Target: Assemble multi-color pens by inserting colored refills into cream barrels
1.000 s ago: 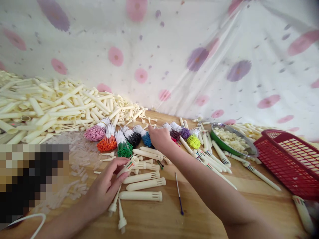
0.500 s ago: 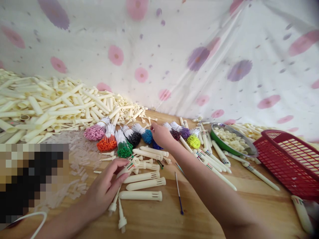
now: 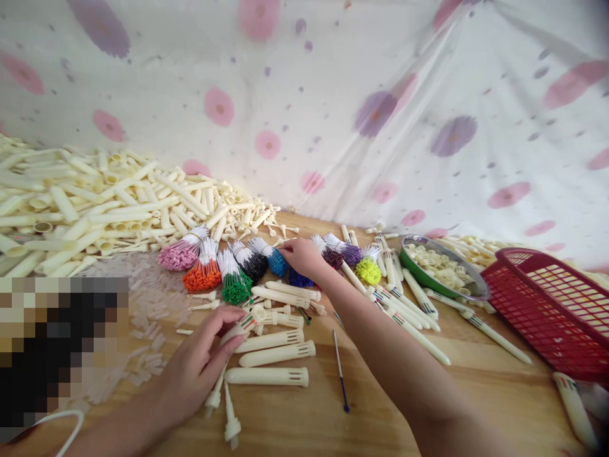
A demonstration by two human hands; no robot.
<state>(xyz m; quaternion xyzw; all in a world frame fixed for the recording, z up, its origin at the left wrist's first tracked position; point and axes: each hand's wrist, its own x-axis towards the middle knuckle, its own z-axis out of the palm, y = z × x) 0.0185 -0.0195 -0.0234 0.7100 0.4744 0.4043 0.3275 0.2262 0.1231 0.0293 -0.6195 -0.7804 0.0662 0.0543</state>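
Note:
My left hand (image 3: 209,355) is closed around a cream multicolour pen barrel (image 3: 245,322), its slotted end with coloured sliders pointing up and right. My right hand (image 3: 302,257) reaches across to the rubber-banded bundles of pen refills, fingertips pinched by the white ends of the dark blue bundle (image 3: 299,279). What sits between those fingertips is hidden. The light blue bundle (image 3: 277,261) lies just left of it, the maroon bundle (image 3: 332,256) just right. Several slotted pen barrels (image 3: 278,353) lie in a stack beside my left hand.
A large heap of cream tubes (image 3: 104,197) fills the back left, with clear small sleeves (image 3: 147,317) in front. At right stand a green-sided bowl (image 3: 440,270) of small parts and a red basket (image 3: 547,304). One loose blue refill (image 3: 341,374) lies on the wooden table.
My right hand has shifted slightly left at the white refill ends. My left hand keeps the pen barrel in nearly the same place. The view has moved a little.

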